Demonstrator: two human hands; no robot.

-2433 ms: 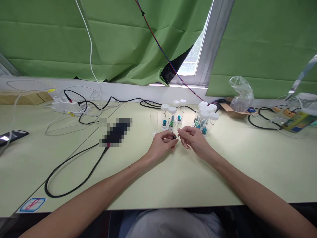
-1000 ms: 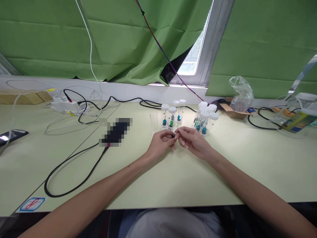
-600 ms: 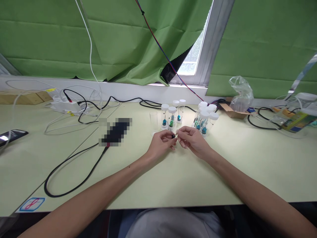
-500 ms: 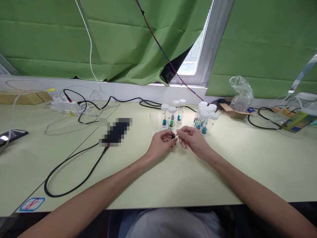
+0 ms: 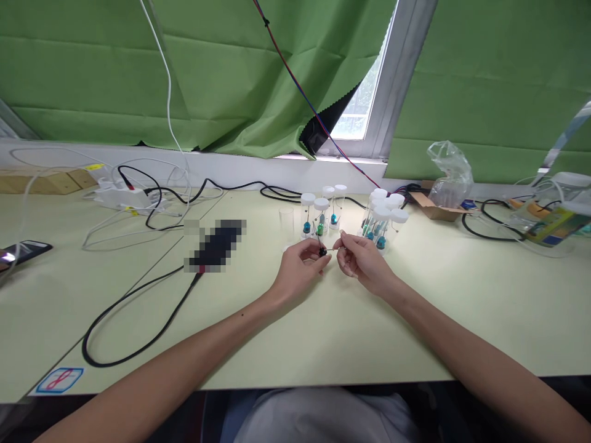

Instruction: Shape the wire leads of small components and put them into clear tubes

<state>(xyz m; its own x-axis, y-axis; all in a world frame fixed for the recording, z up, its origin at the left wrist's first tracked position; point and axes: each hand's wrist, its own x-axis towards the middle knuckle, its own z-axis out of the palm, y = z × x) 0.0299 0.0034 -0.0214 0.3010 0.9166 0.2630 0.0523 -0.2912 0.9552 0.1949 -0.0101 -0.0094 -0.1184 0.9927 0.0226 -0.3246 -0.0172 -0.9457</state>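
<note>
Between thumb and fingers, my left hand (image 5: 300, 264) pinches a small black part (image 5: 322, 251) with a thin rod sticking up from it. My right hand (image 5: 362, 258) is closed on a thin metal pin (image 5: 331, 249), whose far end reaches the black part. Just behind the hands stand clear tubes with white caps (image 5: 321, 203), with blue and green pieces and thin wires inside. A clear tube without a cap (image 5: 286, 223) is upright behind my left hand. More capped tubes (image 5: 381, 213) are grouped behind my right hand.
A black cable (image 5: 157, 338) loops over the table to a blurred dark device (image 5: 217, 246) on the left. A power strip (image 5: 122, 195) and a phone (image 5: 25, 252) lie further left. At the back right are a cardboard box (image 5: 436, 208) with a plastic bag (image 5: 450, 172) and a yellow-green container (image 5: 561, 223).
My right hand has shifted slightly right, away from the left, and more of the thin pin shows between them. The left hand stays nearly in place with the black part.
</note>
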